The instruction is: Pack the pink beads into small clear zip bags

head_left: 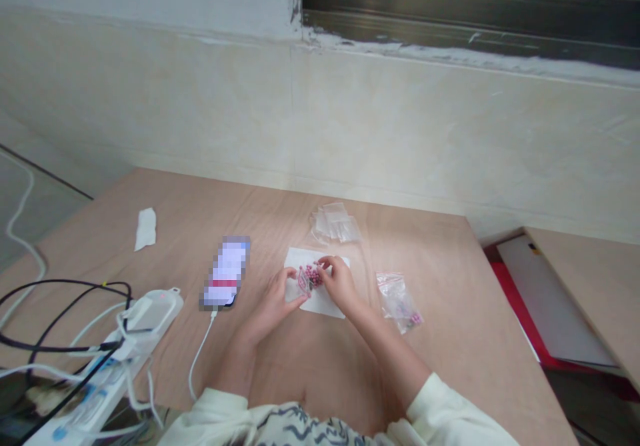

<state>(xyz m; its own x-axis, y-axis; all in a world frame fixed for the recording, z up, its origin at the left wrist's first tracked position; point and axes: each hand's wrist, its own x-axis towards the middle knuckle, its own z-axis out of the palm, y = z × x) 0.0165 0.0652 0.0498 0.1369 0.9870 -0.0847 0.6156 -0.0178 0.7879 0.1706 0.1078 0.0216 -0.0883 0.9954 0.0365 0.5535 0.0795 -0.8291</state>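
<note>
Left hand (273, 299) and right hand (340, 283) pinch together on one small clear bag of pink beads (309, 279), it seems, above one white sheet (320, 306); a second bead bag (399, 303) lies right on the tabletop (415, 259).

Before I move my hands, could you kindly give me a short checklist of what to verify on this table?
Pink beads above the white paper sheet: ok.
Left hand and right hand both at the beads: ok.
Grip on the beads firm: cannot tell.
Clear plastic bags apart from the hands: ok.
Clear bag of pink beads closed: cannot tell.
White charging cable off the paper sheet: ok.
</note>
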